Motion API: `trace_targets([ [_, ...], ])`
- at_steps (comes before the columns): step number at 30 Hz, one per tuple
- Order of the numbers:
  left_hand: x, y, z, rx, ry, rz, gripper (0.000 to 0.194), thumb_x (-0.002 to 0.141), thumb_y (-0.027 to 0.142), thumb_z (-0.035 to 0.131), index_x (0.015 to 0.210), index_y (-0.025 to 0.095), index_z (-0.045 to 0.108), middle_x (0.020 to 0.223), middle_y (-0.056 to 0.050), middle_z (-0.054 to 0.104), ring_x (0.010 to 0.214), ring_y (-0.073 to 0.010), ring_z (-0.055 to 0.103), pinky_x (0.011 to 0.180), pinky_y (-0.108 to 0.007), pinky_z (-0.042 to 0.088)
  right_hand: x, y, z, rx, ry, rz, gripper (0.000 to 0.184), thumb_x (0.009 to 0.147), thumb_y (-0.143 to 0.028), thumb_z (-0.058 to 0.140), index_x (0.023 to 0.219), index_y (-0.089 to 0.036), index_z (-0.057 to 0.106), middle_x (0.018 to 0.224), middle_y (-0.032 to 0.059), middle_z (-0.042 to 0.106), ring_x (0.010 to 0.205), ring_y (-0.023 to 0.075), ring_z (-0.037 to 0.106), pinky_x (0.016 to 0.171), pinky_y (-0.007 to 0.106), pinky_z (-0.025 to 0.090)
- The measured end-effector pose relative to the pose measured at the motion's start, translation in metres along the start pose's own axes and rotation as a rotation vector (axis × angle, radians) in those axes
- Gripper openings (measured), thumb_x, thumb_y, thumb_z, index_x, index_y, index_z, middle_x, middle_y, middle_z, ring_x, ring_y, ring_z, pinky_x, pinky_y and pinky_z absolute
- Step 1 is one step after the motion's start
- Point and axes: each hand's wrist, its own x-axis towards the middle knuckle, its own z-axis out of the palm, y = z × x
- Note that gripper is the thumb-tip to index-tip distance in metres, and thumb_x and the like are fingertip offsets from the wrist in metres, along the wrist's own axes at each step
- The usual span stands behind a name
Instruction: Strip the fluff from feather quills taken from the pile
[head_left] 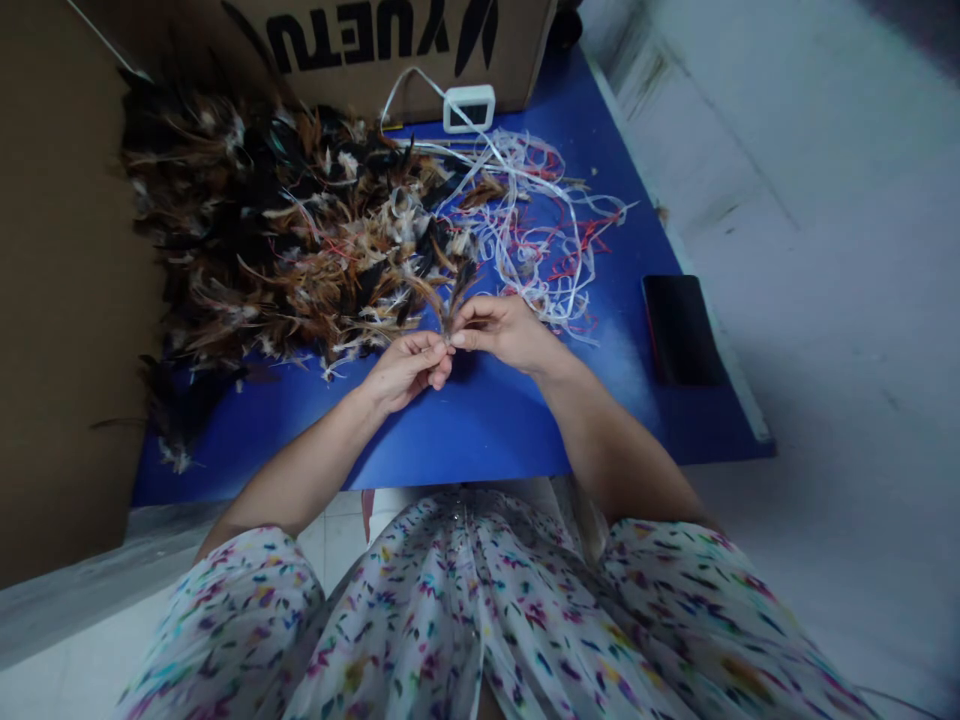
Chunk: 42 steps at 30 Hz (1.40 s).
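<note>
My left hand (411,368) is closed, its thumb and fingers pinching the lower end of a small feather (456,292). Meeting it at the same spot, my right hand (504,328) pinches the feather's base between thumb and forefinger. The feather is dark with brownish edges and points up and away from me. Whether it is one feather or several together, I cannot tell. Just beyond my hands spreads a big heap of brown, black and white feathers (300,270). A tangle of white and red ribbon strips (525,230) lies past my right hand.
The blue table (480,430) carries everything. A black phone (681,330) lies near its right edge. At the back, a small white device (469,108) stands before a cardboard box (360,85) with upside-down lettering. More cardboard (67,300) rises on the left; a pale wall (825,250) is at right.
</note>
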Motion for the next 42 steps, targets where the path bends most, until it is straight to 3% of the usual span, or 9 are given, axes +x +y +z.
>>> trace_targets([
  [9, 0.000, 0.000, 0.001, 0.022, 0.020, -0.004, 0.048, 0.055, 0.042, 0.099, 0.070, 0.011, 0.066, 0.054, 0.002, 0.065, 0.039, -0.0064, 0.055, 0.040, -0.016, 0.047, 0.000, -0.001, -0.001, -0.042, -0.011, -0.012, 0.031, 0.066, -0.040, 0.089, 0.073, -0.017, 0.068, 0.071, -0.0020, 0.065, 0.068, 0.0117, 0.058, 0.069, 0.028, 0.045],
  [14, 0.000, 0.001, 0.002, 0.059, 0.045, 0.068, 0.046, 0.058, 0.043, 0.098, 0.072, 0.012, 0.066, 0.055, 0.001, 0.067, 0.040, -0.0072, 0.057, 0.041, -0.017, 0.048, -0.001, -0.004, -0.004, -0.055, -0.012, -0.013, 0.038, 0.065, -0.046, 0.090, 0.076, -0.018, 0.067, 0.073, -0.0004, 0.067, 0.070, 0.0129, 0.059, 0.070, 0.029, 0.048],
  [18, 0.000, 0.002, 0.002, 0.122, 0.095, 0.204, 0.045, 0.060, 0.046, 0.096, 0.072, 0.014, 0.066, 0.055, 0.002, 0.067, 0.041, -0.0078, 0.058, 0.041, -0.018, 0.048, 0.000, -0.007, -0.019, -0.205, 0.208, -0.072, 0.028, 0.071, -0.040, 0.084, 0.082, -0.019, 0.069, 0.080, 0.0017, 0.070, 0.073, 0.0150, 0.062, 0.073, 0.031, 0.051],
  [21, 0.000, 0.002, 0.003, 0.163, 0.151, 0.329, 0.045, 0.062, 0.047, 0.094, 0.072, 0.015, 0.065, 0.056, 0.002, 0.068, 0.040, -0.0073, 0.057, 0.041, -0.018, 0.046, -0.001, -0.007, -0.032, -0.489, 0.443, -0.111, 0.002, 0.080, -0.021, 0.070, 0.080, -0.019, 0.069, 0.073, 0.0007, 0.066, 0.067, 0.0146, 0.058, 0.070, 0.031, 0.048],
  [22, 0.000, 0.003, 0.003, 0.173, 0.173, 0.369, 0.044, 0.063, 0.047, 0.094, 0.072, 0.015, 0.065, 0.057, 0.002, 0.068, 0.040, -0.0069, 0.057, 0.042, -0.018, 0.046, -0.001, -0.006, -0.036, -0.601, 0.476, -0.109, 0.005, 0.081, -0.015, 0.066, 0.079, -0.019, 0.069, 0.073, 0.0011, 0.065, 0.067, 0.0149, 0.057, 0.071, 0.032, 0.047],
  [26, 0.001, 0.005, 0.001, 0.186, 0.267, 0.477, 0.045, 0.064, 0.049, 0.093, 0.074, 0.016, 0.064, 0.059, 0.003, 0.068, 0.040, -0.0056, 0.056, 0.042, -0.018, 0.044, -0.002, 0.000, -0.040, -0.959, 0.389, -0.037, 0.013, 0.082, -0.007, 0.066, 0.075, -0.019, 0.068, 0.081, 0.0050, 0.066, 0.073, 0.0180, 0.058, 0.076, 0.037, 0.046],
  [30, 0.003, 0.005, -0.002, 0.184, 0.334, 0.504, 0.046, 0.064, 0.051, 0.092, 0.075, 0.017, 0.063, 0.059, 0.005, 0.068, 0.040, -0.0048, 0.054, 0.041, -0.018, 0.043, -0.001, 0.010, -0.035, -1.109, 0.289, 0.025, 0.012, 0.082, -0.013, 0.073, 0.074, -0.020, 0.067, 0.081, 0.0060, 0.064, 0.073, 0.0187, 0.056, 0.075, 0.037, 0.047],
  [38, 0.005, 0.004, -0.007, 0.143, 0.334, 0.454, 0.043, 0.066, 0.047, 0.092, 0.078, 0.017, 0.064, 0.060, 0.006, 0.065, 0.042, -0.0045, 0.053, 0.042, -0.019, 0.042, -0.001, 0.018, -0.035, -1.175, 0.246, 0.025, 0.011, 0.084, -0.014, 0.067, 0.076, -0.021, 0.067, 0.081, 0.0071, 0.066, 0.073, 0.0196, 0.058, 0.075, 0.038, 0.049],
  [42, 0.006, 0.003, -0.008, 0.146, 0.327, 0.442, 0.041, 0.069, 0.045, 0.091, 0.078, 0.016, 0.064, 0.061, 0.005, 0.065, 0.042, -0.0044, 0.053, 0.042, -0.019, 0.042, -0.001, 0.014, -0.033, -1.172, 0.219, 0.099, 0.016, 0.086, -0.010, 0.063, 0.074, -0.021, 0.062, 0.082, 0.0082, 0.065, 0.074, 0.0206, 0.058, 0.076, 0.039, 0.047],
])
